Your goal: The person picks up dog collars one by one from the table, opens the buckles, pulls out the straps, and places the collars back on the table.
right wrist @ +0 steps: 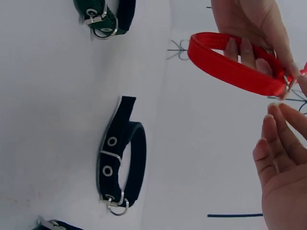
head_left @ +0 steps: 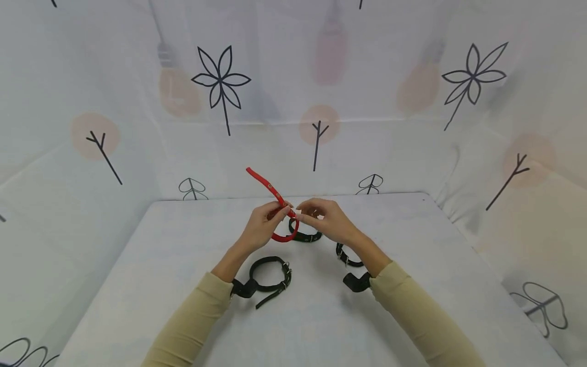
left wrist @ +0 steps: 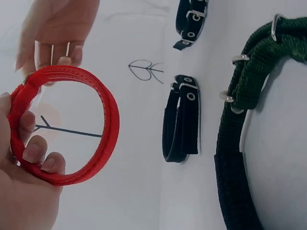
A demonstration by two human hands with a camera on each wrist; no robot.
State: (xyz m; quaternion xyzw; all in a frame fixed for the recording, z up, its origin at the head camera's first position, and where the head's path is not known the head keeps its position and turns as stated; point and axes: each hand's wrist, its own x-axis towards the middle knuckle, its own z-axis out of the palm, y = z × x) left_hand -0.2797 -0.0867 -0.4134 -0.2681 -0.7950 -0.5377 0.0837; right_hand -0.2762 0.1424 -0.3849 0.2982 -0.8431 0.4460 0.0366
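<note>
A red buckled collar (head_left: 285, 238) is held up over the table, its strap end (head_left: 263, 181) with metal eyelets pointing up and left. My left hand (head_left: 262, 227) grips it at the buckle, and in the left wrist view several fingers reach through the red loop (left wrist: 112, 124). Close to the buckle (right wrist: 288, 84) are the thumb and fingertips of my right hand (head_left: 327, 219); its other fingers (right wrist: 268, 158) are extended and loosely bent. Below on the table lie a dark green collar (left wrist: 235, 115), a black collar (right wrist: 136, 163) behind it and another dark collar (head_left: 340, 253) near the right wrist.
The white table (head_left: 151, 265) meets a patterned cloth (head_left: 275, 142) at its back edge, with cloth at both sides too. Black straps with small units (head_left: 355, 282) sit at both wrists. The right forearm partly covers one dark collar.
</note>
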